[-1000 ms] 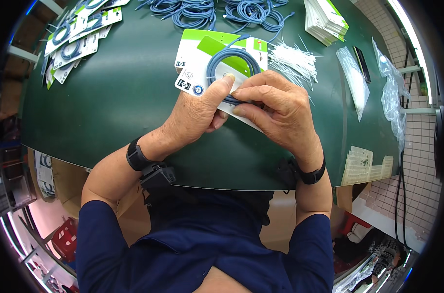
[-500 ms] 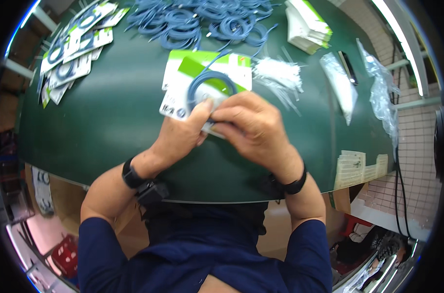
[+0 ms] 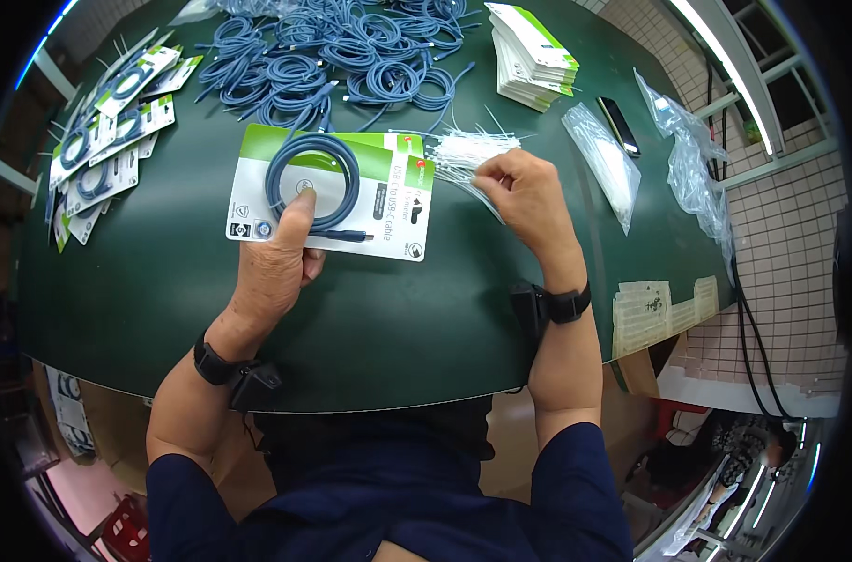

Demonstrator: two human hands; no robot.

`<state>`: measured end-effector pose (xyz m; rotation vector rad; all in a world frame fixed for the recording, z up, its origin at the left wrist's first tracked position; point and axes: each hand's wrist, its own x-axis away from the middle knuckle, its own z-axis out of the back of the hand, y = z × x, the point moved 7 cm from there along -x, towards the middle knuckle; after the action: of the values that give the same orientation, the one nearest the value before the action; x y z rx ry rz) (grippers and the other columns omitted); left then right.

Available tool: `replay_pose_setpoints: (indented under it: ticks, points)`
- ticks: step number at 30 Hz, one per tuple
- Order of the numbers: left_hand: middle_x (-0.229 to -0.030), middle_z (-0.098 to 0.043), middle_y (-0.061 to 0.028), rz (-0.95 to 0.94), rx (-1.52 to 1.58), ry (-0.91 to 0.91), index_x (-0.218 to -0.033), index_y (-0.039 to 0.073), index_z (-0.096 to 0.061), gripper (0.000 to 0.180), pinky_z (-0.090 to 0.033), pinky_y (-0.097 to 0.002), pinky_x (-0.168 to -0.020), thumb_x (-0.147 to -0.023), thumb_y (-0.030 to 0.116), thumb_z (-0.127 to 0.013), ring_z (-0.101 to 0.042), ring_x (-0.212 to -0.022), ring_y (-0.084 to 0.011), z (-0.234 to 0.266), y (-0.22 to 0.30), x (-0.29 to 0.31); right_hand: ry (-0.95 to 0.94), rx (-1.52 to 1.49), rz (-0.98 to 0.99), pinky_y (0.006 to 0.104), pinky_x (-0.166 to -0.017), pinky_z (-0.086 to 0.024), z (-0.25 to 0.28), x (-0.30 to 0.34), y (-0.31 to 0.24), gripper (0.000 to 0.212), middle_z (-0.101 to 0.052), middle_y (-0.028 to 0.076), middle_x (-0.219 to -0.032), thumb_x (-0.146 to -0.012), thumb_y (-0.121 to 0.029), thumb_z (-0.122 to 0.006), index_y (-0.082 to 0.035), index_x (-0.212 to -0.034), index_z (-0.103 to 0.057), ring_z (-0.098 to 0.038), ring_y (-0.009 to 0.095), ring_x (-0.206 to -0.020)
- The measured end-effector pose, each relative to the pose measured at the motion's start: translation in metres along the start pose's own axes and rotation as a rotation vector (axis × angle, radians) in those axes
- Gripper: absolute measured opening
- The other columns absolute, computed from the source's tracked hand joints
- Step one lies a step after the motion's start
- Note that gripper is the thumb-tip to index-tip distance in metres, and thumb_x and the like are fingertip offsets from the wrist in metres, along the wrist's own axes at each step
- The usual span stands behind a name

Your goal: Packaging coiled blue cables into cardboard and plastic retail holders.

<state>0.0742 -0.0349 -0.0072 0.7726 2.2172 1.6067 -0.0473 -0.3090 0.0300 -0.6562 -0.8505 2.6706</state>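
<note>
My left hand [image 3: 271, 262] grips a white and green packaging card [image 3: 393, 211], thumb on its front. A coiled blue cable [image 3: 351, 192] lies against this card under the thumb, its dark plug end resting along the lower part. Another green and white card [image 3: 379, 140] shows partly behind it on the table. To the right, my right hand [image 3: 529, 192] has its thumb and forefinger pinched at the edge of a heap of white cable ties [image 3: 468, 150]; a tie appears to be between the fingertips, though its hold is partly hidden.
Many coiled blue cables [image 3: 332, 47] cover the far middle of the green table [image 3: 370, 328]. Carded cables [image 3: 112, 173] are piled at far left. A stack of cards [image 3: 529, 66], a bag of white ties [image 3: 604, 164], a dark phone [image 3: 618, 126] and crumpled clear plastic [image 3: 693, 164] are at right.
My right hand has left the card and moved right to the cable ties. My left hand has shifted left with the card, which now faces up more squarely.
</note>
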Motion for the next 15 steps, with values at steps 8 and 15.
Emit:
replay_pose_setpoints:
  ticks: [8,15]
  points:
    - [-0.075,-0.063,-0.0019,-0.015,0.023,0.004,-0.112,0.004,-0.061,0.019,-0.034,-0.0234,-0.036,-0.106,0.021,-0.065,-0.045,-0.044,-0.0056,0.003,0.001,0.001,-0.138,0.286,-0.012,0.0444,-0.076,-0.056,-0.031,0.005,0.018,0.014,-0.072,0.018,-0.09,-0.087,-0.014,-0.08,-0.001,-0.089,-0.074,-0.07,0.036,-0.082]
    - [-0.073,-0.061,-0.0012,-0.012,0.0,0.014,-0.108,0.006,-0.061,0.018,-0.034,-0.0238,-0.036,-0.106,0.023,-0.065,-0.047,-0.044,-0.0065,0.005,-0.004,-0.001,-0.101,0.267,0.061,0.0476,-0.075,-0.054,-0.032,0.007,0.011,0.015,-0.069,0.02,-0.086,-0.09,-0.013,-0.077,-0.001,-0.091,-0.068,-0.067,0.041,-0.083]
